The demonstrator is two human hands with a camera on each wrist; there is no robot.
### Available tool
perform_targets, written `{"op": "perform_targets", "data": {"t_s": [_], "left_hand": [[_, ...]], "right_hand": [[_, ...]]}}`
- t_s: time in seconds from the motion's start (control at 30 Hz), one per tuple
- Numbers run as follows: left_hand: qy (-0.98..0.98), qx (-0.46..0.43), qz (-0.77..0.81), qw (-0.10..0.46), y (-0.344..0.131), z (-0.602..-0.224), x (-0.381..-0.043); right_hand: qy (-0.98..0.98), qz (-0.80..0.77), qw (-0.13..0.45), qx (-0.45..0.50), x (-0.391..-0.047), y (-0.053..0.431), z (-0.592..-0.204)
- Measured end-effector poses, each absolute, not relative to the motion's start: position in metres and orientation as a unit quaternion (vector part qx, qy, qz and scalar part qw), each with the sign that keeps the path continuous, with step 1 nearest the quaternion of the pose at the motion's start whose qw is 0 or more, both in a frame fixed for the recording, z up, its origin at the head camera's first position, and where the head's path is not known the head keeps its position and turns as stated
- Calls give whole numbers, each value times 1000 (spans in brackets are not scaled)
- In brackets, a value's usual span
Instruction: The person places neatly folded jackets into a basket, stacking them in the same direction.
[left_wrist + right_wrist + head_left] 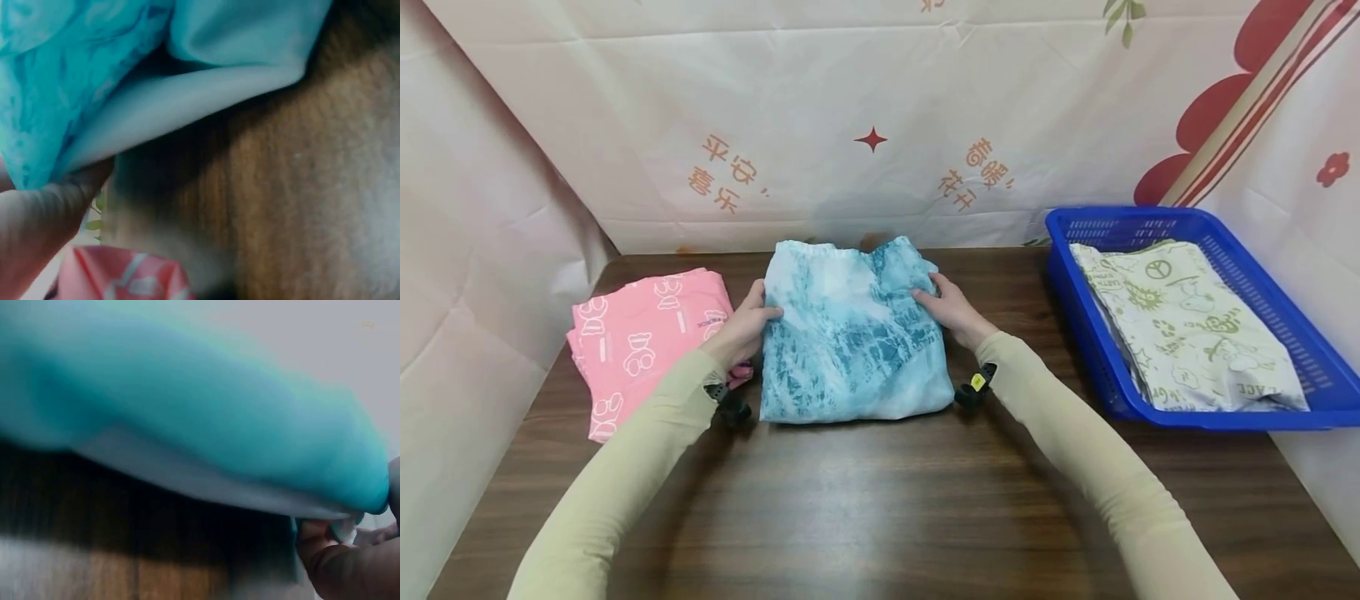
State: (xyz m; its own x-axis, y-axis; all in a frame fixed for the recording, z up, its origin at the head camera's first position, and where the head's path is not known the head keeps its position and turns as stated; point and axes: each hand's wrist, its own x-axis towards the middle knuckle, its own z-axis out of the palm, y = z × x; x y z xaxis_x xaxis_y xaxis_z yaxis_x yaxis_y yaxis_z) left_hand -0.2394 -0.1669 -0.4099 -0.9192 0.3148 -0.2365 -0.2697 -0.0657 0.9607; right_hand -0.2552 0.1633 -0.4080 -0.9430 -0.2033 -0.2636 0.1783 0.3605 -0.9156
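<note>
A folded blue-and-white marbled garment lies in the middle of the dark wooden table, its far edge gathered like a waistband. My left hand grips its left side, thumb on top and fingers tucked beneath. On the opposite side, my right hand pinches the garment near its far right corner. In the left wrist view, the garment's edge is raised off the wood, showing a pale underside. The right wrist view shows its other edge lifted too, blurred, with the right fingers partly under it.
Beside my left forearm lies a folded pink garment with white printed figures. A blue plastic basket stands at the right, holding a cream garment with green print. Printed cloth hangs behind the table and along its sides.
</note>
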Motion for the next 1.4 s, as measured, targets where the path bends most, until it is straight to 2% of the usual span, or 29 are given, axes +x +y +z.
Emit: {"op": "perform_targets", "data": {"t_s": [0.17, 0.37, 0.6, 0.73, 0.97, 1.4], "left_hand": [[634, 19, 747, 199, -165, -410, -239], [667, 72, 719, 179, -159, -399, -241], [711, 122, 676, 151, -150, -379, -247], [725, 118, 663, 145, -145, -366, -250], [720, 122, 669, 139, -137, -349, -255], [723, 260, 636, 72, -97, -317, -267]], "right_hand": [[814, -565, 131, -33, -246, 165, -395], [811, -576, 77, -62, -232, 168, -371], [796, -604, 16, -48, -242, 180, -371], [774, -633, 17, -8, -249, 187, -366], [718, -691, 36, 70, -247, 190, -334], [826, -563, 27, 4, -233, 232, -279]]}}
